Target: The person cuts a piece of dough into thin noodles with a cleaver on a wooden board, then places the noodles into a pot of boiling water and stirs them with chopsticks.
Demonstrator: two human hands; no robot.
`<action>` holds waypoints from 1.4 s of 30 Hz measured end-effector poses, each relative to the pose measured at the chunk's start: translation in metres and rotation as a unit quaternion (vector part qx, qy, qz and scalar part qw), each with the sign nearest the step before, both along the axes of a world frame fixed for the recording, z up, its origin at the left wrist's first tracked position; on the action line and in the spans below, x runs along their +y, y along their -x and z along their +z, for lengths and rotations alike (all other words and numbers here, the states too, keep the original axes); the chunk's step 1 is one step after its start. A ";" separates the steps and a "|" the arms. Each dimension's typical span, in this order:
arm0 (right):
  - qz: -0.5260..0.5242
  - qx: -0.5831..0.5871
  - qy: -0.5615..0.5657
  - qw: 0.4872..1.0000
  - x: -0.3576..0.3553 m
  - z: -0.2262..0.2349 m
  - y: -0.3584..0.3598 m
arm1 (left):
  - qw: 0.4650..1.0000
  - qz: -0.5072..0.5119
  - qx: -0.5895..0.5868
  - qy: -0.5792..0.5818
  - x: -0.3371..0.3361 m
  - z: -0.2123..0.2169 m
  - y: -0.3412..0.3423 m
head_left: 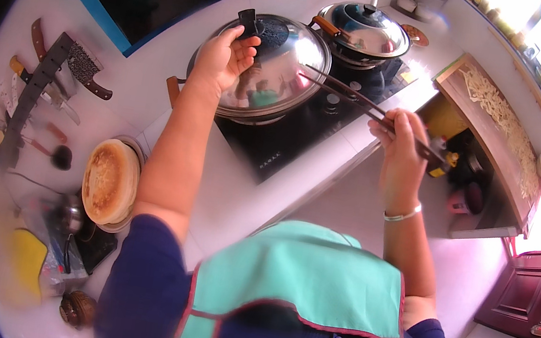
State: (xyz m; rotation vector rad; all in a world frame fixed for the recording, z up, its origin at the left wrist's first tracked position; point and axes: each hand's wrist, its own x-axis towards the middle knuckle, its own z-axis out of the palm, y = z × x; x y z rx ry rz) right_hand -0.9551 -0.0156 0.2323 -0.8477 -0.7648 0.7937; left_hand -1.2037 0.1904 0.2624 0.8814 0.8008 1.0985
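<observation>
A large shiny domed lid covers the wok on the near left burner. My left hand is at the lid's black upright handle, its fingers loosely curled and apart rather than wrapped around it; one fingertip looks close to or against the handle. Long dark chopsticks are held in my right hand, which wears a light bracelet. Their tips point left and overlap the lid's right side in view; whether they touch it I cannot tell. Whatever lies under the lid is hidden.
Behind to the right stands a second lidded pan on the black cooktop. Round browned flatbreads are stacked at left, below a wall knife rack. Cut noodles lie on a wooden board at right.
</observation>
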 end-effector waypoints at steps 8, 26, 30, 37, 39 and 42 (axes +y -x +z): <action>0.045 0.016 -0.061 0.997 0.042 0.022 -0.018 | 0.995 0.011 -0.050 -0.090 0.026 0.065 0.024; 0.120 0.037 -0.086 0.988 0.061 0.032 -0.065 | 0.994 0.053 -0.058 -0.074 -0.007 0.076 0.022; 0.142 0.032 -0.099 0.984 0.061 0.040 -0.066 | 0.987 0.110 -0.075 -0.090 -0.052 0.070 0.033; 0.274 0.059 -0.135 0.950 0.067 0.050 -0.029 | 0.967 0.220 -0.079 -0.106 -0.222 0.067 0.078; 0.320 0.058 -0.128 0.937 0.069 0.050 -0.010 | 0.953 0.274 -0.066 -0.112 -0.271 0.054 0.091; 0.394 -0.018 -0.069 0.916 0.071 0.039 0.025 | 0.910 0.408 -0.008 -0.075 -0.331 0.026 0.092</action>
